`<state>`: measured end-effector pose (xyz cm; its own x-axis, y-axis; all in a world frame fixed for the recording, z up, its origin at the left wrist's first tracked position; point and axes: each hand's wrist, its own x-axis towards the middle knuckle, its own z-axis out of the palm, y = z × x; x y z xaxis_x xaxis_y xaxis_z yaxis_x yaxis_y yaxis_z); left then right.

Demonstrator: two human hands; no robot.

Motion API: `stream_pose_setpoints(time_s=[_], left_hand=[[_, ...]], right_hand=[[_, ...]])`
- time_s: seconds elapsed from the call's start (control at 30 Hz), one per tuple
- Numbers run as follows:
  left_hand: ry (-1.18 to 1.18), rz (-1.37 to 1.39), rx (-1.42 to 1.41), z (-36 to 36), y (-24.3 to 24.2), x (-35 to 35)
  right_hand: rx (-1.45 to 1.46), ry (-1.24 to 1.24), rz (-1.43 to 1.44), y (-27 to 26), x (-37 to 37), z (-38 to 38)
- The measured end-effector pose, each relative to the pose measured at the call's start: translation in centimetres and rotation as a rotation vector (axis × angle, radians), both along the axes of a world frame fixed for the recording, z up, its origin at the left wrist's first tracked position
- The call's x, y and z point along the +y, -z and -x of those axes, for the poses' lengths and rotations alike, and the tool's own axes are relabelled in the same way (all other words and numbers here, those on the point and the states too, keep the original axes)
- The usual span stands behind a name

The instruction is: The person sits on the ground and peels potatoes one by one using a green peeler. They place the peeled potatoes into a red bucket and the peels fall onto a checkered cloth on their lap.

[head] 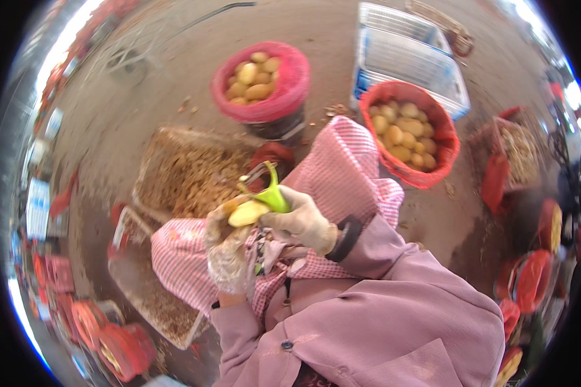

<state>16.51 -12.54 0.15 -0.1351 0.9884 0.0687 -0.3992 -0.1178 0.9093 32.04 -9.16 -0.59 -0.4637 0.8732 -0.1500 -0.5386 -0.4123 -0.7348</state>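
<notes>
In a light, soiled work glove, my left hand (pixel 225 242) grips a potato (pixel 248 214) whose pale yellow flesh shows towards me; a browner patch is at its far side. My right hand (pixel 302 217), also gloved, is closed around the handle of a green Y-shaped peeler (pixel 273 196). The peeler's head points away from me, just beyond the potato. Whether the blade touches the potato I cannot tell. Both hands are close together above my lap, over a pink checked apron (pixel 339 169). Below and beyond the left hand lies a shallow tub (pixel 143 181) full of peelings.
Ahead stands a dark bucket lined with pink mesh (pixel 290 104), holding potatoes. A red mesh-lined container (pixel 448 159) of potatoes is at my right knee, before white-and-blue plastic crates (pixel 411 53). Another dirty tub (pixel 150 309) is on the left. Red mesh bags (pixel 126 350) stand lower left.
</notes>
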Motion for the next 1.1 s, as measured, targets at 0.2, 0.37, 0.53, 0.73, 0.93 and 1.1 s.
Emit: stream_pose_setpoints(time_s=[0.2,0.37,0.53,0.73,0.93,1.1], left_hand=[[0.041,-0.045,-0.072,0.6,-0.1,0.8],[-0.016,-0.101,-0.082,3.2,-0.3,0.5],[-0.242,-0.087,-0.078,4.8,-2.0,0.0],[-0.336,-0.057,-0.011,6.2,-2.8,-0.1],[-0.446,-0.344,0.368,11.2,-1.6,-1.4],[-0.694,-0.150,0.116,18.1,-1.0,-3.8]], right_hand=[[0.005,0.201,-0.106,-0.8,1.4,-4.0],[-0.249,0.747,-0.154,-1.6,2.2,-12.4],[-0.610,0.998,-0.155,2.2,3.5,-21.4],[-1.206,0.945,-0.082,5.0,5.2,-22.9],[-0.820,1.052,-0.149,4.3,5.7,-22.1],[-0.740,1.073,-0.248,-0.2,5.6,-18.0]])
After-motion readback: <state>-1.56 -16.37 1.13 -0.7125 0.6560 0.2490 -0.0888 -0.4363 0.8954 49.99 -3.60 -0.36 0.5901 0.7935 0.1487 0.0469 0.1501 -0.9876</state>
